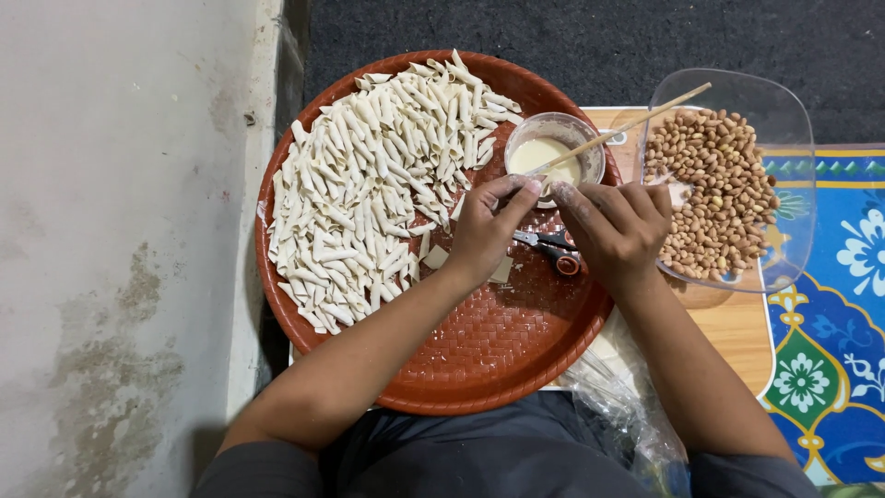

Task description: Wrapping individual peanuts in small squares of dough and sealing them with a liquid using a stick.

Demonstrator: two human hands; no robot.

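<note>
floor: bare grey concrete at left, dark mat at top, blue patterned mat [830, 304] at right.
tray: round red woven tray [498, 360] w/ heap of rolled dough sticks [369, 184], small scissors [553, 247].
L hand [484, 226]: fingers pinched tog. w/ R hand [613, 226] fingers just below paste bowl [553, 152]; what they pinch can't be made out.
bowl: stick [636, 120] leaning in it.
right: clear dish [784, 120] of peanuts [710, 189].

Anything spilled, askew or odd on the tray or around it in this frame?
Nothing spilled. The stick leans askew from the small bowl across the peanut dish, and scissors lie half hidden under the hands on the tray.
</note>
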